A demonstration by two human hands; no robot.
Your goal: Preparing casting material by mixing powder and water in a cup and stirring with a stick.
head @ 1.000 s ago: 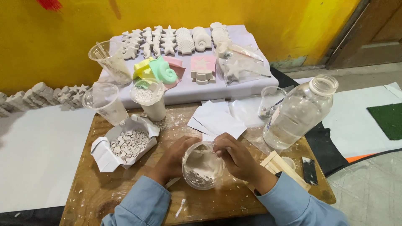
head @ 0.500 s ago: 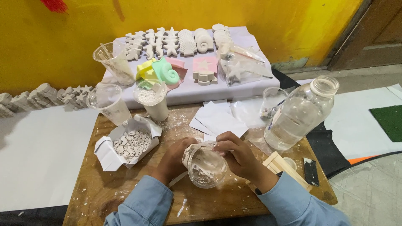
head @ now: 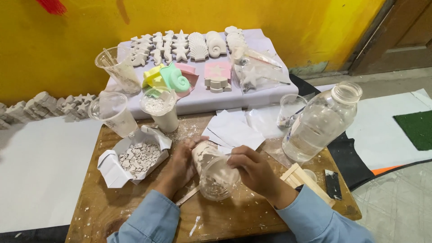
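Both hands, left hand (head: 182,162) and right hand (head: 252,168), gripped the tilted plastic cup (head: 215,173) near the table's (head: 252,220) front edge; thin, squishy walls, looked light.

Clear plastic cup (head: 215,173), plaster-smeared, tilted on its side above table

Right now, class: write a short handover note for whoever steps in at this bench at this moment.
Left hand: steadies the tilted clear plastic cup from its left side.
Right hand: at the cup's side near the mouth, fingers pinched; what they grip is too small to tell.
Cup: over the wooden table, white plaster crust inside.
Paper box of white chips: left of the cup.
Done: cup tipped.
Left: crust still inside.
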